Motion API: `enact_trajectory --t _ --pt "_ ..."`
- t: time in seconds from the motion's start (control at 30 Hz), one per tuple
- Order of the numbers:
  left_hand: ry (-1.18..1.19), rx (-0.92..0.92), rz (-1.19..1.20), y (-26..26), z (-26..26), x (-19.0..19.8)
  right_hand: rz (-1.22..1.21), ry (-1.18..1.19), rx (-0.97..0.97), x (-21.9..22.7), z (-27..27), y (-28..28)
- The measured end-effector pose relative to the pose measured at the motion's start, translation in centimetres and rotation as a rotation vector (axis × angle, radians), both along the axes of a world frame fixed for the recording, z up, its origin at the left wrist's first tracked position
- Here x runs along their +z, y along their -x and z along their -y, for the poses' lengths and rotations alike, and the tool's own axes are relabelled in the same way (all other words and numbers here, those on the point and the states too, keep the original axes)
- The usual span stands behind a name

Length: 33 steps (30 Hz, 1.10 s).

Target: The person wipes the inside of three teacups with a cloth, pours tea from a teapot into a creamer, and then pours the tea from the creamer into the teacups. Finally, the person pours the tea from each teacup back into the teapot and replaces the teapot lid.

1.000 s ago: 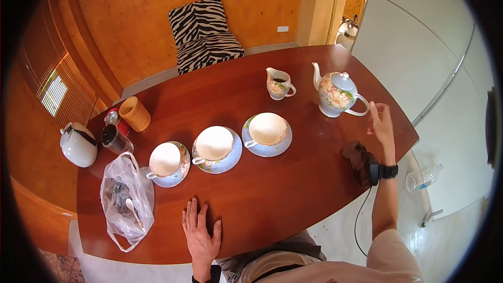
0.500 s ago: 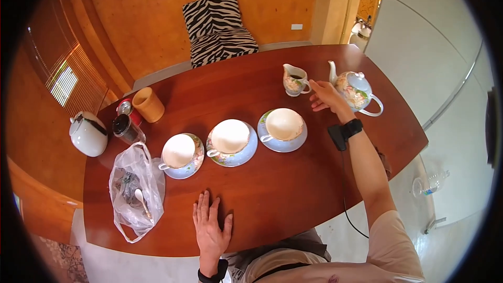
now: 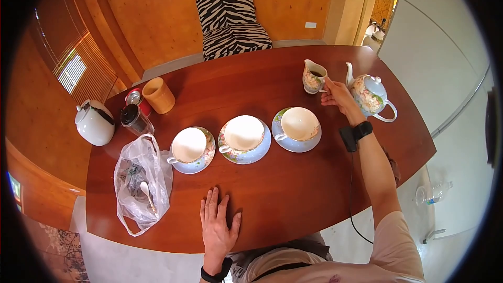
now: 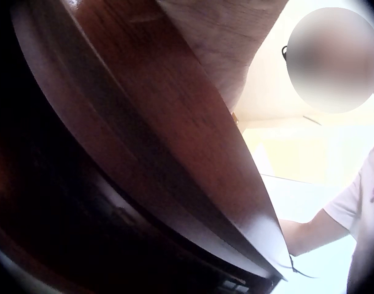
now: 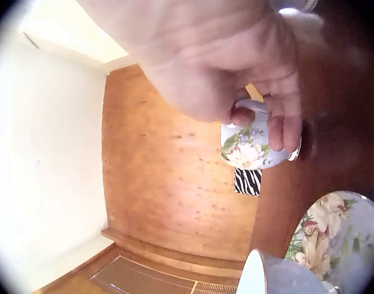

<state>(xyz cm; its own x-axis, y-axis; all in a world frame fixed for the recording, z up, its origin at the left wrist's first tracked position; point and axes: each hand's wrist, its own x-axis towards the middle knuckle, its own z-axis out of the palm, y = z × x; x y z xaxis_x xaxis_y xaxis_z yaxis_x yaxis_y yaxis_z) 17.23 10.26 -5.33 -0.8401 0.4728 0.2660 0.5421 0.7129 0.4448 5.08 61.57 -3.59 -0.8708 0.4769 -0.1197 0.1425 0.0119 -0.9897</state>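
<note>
My right hand pinches the handle of a flowered milk jug with dark liquid inside, toward the back right of the table. In the right wrist view, thumb and fingers close round the handle and partly hide the jug. Just right of that hand stands a matching lidded teapot, spout turned left. Palm down, my left hand rests on the table near its front edge. Beyond it, a left cup, a middle cup and a right cup sit on saucers in a slanted row.
A plastic bag with a white spoon lies at the left. Behind it stand a dark-lidded jar, a red can, a wooden cup and a white pot. A brown cloth lies partly behind the right forearm.
My right hand has moved left from beside the teapot's handle to the milk jug and taken hold of its handle. The left hand stays on the table while the head view shifts.
</note>
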Motion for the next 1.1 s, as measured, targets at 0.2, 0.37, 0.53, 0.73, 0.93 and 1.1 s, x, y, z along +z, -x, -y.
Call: enact_trajectory --t 0.2,0.37,0.53,0.73,0.93,1.1 --pt "0.002 -0.001 0.003 0.1 0.0 0.1 0.002 -0.141 -0.061 4.1 1.1 -3.7" --pt "0.005 0.001 0.001 0.0 -0.1 0.1 0.039 -0.294 -0.021 8.1 2.7 -7.2" --pt "0.007 0.011 -0.003 0.0 -0.1 0.1 0.095 -0.408 0.068 12.4 7.2 -9.7" --pt "-0.016 0.006 -0.012 0.0 0.0 0.0 0.07 -0.473 0.264 14.7 12.8 -9.8" --pt "-0.03 0.005 -0.028 -0.1 0.1 0.0 0.05 -0.577 0.469 16.3 18.8 -7.0" --pt "-0.057 -0.005 -0.025 -0.1 0.1 0.2 0.056 -0.71 0.571 16.6 23.1 -4.0"
